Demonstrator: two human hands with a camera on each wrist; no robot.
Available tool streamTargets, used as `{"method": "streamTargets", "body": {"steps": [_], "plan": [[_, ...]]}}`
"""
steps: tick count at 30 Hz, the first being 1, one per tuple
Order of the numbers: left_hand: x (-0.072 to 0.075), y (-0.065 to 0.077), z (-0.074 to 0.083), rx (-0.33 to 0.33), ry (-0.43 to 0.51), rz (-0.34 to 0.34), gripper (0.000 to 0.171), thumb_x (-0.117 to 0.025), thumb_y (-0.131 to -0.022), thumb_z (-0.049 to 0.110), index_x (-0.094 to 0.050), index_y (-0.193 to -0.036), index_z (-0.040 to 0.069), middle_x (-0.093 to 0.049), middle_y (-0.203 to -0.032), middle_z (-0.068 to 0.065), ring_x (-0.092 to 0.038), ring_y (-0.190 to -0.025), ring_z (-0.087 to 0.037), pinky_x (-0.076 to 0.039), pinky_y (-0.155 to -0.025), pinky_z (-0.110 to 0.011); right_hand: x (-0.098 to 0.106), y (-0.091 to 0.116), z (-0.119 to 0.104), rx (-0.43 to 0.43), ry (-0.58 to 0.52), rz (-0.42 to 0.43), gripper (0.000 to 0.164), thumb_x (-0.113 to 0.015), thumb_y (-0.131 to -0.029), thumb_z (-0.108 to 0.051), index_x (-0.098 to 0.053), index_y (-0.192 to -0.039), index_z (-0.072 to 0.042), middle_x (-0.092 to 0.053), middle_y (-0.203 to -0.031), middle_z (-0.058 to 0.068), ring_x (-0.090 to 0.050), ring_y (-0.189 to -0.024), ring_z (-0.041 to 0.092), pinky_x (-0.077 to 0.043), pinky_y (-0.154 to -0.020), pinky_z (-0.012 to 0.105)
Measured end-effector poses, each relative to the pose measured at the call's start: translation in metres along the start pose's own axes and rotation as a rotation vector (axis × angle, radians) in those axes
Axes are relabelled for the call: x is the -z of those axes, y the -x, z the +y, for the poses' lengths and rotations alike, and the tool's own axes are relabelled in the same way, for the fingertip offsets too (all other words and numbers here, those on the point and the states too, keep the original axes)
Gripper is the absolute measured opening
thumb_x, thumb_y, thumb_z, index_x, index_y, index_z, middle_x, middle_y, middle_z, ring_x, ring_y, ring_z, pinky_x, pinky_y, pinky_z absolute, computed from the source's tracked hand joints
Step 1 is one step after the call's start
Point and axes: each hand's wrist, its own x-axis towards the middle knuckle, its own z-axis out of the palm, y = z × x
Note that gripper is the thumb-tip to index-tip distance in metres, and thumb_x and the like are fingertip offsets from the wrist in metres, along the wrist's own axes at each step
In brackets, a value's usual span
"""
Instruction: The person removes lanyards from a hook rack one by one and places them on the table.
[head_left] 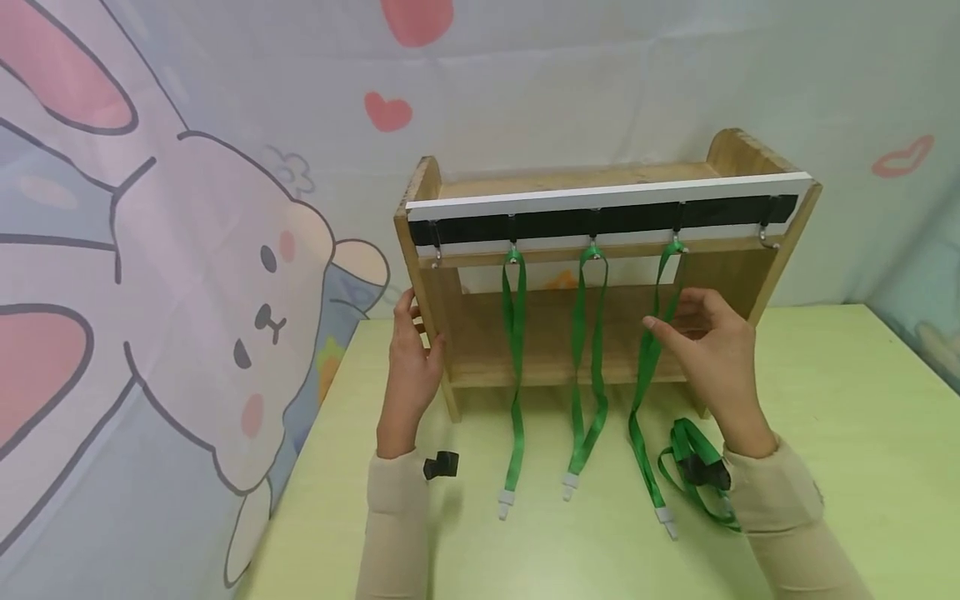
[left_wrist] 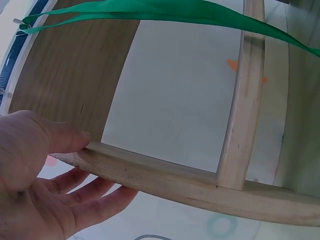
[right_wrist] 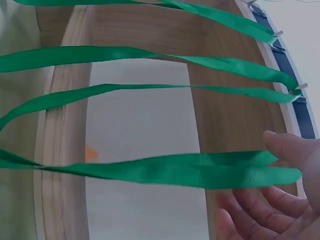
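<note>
A wooden shelf (head_left: 555,337) stands on the table, with a row of hooks along its white-and-black front rail (head_left: 555,222). My left hand (head_left: 414,358) grips the edge of its left side panel (left_wrist: 150,167), thumb inside and fingers outside. Three green lanyards with white clips hang from hooks: a left one (head_left: 516,333), a middle one (head_left: 577,333) and a right one (head_left: 647,367). Around the right lanyard my right hand (head_left: 716,350) is held with thumb and fingers apart; in the right wrist view the strap (right_wrist: 200,170) passes between them.
Another green lanyard (head_left: 686,433) lies on the table by the right wrist, partly hidden by a black piece. The leftmost hook (head_left: 437,254) and rightmost hook (head_left: 767,237) hold no lanyard. Behind the shelf hangs a cloth (head_left: 570,100) printed with hearts and a rabbit.
</note>
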Motion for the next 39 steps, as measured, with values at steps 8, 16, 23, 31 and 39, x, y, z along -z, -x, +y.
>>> {"method": "streamTargets", "body": {"steps": [8, 16, 23, 31, 39], "plan": [[0.000, 0.001, 0.002, -0.007, -0.019, 0.014, 0.074, -0.059, -0.097, -0.009, -0.015, -0.154, 0.007, -0.043, -0.139, -0.030, -0.057, -0.114, -0.045, -0.059, -0.081, -0.054, -0.009, -0.002, -0.006, 0.037, 0.041, 0.028, 0.029, -0.079, -0.088, -0.011, -0.064, -0.107, 0.006, -0.070, -0.090, 0.020, -0.057, -0.075, -0.010, -0.047, -0.068, 0.010], [0.000, 0.003, 0.000, -0.010, -0.015, 0.019, 0.074, -0.059, -0.097, -0.008, -0.015, -0.154, 0.007, -0.043, -0.138, -0.030, -0.057, -0.114, -0.046, -0.059, -0.080, -0.053, -0.010, -0.002, -0.007, 0.070, 0.036, 0.066, 0.022, -0.062, -0.089, 0.007, -0.065, -0.111, 0.009, -0.072, -0.091, 0.021, -0.056, -0.072, -0.014, -0.046, -0.065, 0.006], [0.002, 0.002, 0.001, -0.016, -0.034, 0.024, 0.074, -0.059, -0.097, -0.008, -0.015, -0.154, 0.006, -0.043, -0.139, -0.029, -0.057, -0.114, -0.045, -0.059, -0.080, -0.052, -0.005, 0.003, -0.014, 0.099, 0.042, 0.063, 0.025, -0.055, -0.094, 0.007, -0.066, -0.116, 0.010, -0.073, -0.094, 0.023, -0.057, -0.077, -0.017, -0.045, -0.071, 0.004], [0.001, 0.000, -0.002, -0.035, -0.035, 0.021, 0.073, -0.058, -0.096, -0.010, -0.016, -0.154, 0.005, -0.043, -0.138, -0.028, -0.058, -0.112, -0.044, -0.059, -0.079, -0.051, 0.000, 0.006, -0.020, 0.204, 0.011, 0.108, 0.029, -0.057, -0.094, 0.013, -0.063, -0.121, 0.010, -0.073, -0.091, 0.023, -0.060, -0.081, -0.017, -0.046, -0.072, 0.004], [0.000, 0.001, -0.001, -0.022, -0.021, 0.008, 0.072, -0.058, -0.096, -0.010, -0.016, -0.154, 0.004, -0.043, -0.137, -0.029, -0.058, -0.113, -0.044, -0.059, -0.080, -0.052, 0.002, 0.006, -0.024, 0.302, -0.001, 0.124, 0.028, -0.058, -0.095, 0.013, -0.063, -0.122, 0.010, -0.073, -0.089, 0.024, -0.059, -0.081, -0.018, -0.047, -0.070, 0.004]]}}
